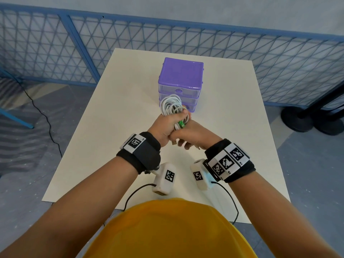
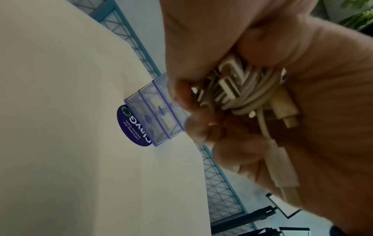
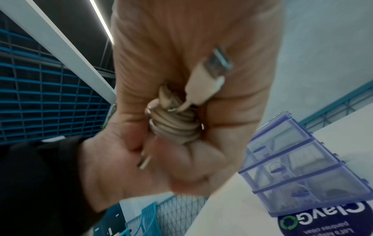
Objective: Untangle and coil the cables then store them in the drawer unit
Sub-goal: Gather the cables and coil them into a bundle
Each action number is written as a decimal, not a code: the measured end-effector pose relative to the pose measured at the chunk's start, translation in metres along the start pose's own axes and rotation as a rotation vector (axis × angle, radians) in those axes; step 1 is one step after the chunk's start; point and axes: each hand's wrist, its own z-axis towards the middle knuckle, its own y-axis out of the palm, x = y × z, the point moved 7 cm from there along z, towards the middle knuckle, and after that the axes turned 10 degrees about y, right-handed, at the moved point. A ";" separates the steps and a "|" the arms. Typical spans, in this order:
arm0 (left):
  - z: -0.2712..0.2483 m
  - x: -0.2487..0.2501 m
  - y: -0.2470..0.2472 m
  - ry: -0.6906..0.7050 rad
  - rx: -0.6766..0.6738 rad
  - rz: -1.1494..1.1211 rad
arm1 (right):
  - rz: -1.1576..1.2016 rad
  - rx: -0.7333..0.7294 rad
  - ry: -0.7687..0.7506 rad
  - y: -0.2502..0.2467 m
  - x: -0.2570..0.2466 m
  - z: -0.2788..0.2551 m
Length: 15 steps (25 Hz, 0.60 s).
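A bundle of white cable (image 1: 171, 104) is coiled into loops, with a green piece (image 1: 181, 124) at its waist. Both hands hold it above the white table (image 1: 104, 146), just in front of the purple drawer unit (image 1: 180, 81). My left hand (image 1: 165, 127) grips the bundle's waist from the left. My right hand (image 1: 192, 134) curls around it from the right. In the left wrist view, turns of cable (image 2: 248, 102) wrap the bundle and several white plugs stick out. A metal USB plug (image 3: 219, 61) lies against my right hand (image 3: 181, 55). All three drawers (image 3: 292, 161) are pushed in.
A round dark-blue sticker (image 2: 131, 127) lies on the table under the drawer unit's front. A blue mesh fence (image 1: 260, 58) runs behind the table. Black stand bases (image 1: 305, 118) sit on the floor at the right, and a black cord (image 1: 42, 116) at the left.
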 end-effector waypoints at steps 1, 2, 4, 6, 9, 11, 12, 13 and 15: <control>0.001 -0.002 -0.003 -0.020 0.043 -0.025 | 0.015 -0.016 -0.009 0.002 0.001 -0.002; 0.000 -0.004 -0.005 -0.035 0.079 -0.049 | 0.027 -0.003 -0.027 0.002 0.002 -0.003; 0.000 -0.006 -0.007 -0.043 0.103 -0.069 | 0.036 0.090 -0.073 -0.001 0.000 -0.007; -0.001 -0.005 -0.003 -0.024 0.062 -0.068 | 0.062 0.152 -0.100 -0.005 -0.001 -0.008; -0.002 0.000 0.003 0.016 0.003 -0.056 | 0.059 0.141 -0.149 -0.006 -0.005 -0.010; -0.004 0.001 0.003 -0.004 0.030 -0.009 | 0.028 0.121 -0.143 -0.006 -0.006 -0.010; -0.005 0.000 0.001 -0.034 0.056 -0.002 | 0.010 0.099 -0.125 -0.005 -0.005 -0.009; -0.005 -0.004 0.000 -0.063 0.079 -0.017 | -0.005 0.076 -0.109 -0.004 -0.004 -0.008; -0.004 -0.008 0.000 -0.092 0.092 -0.054 | -0.008 0.062 -0.106 -0.004 -0.004 -0.007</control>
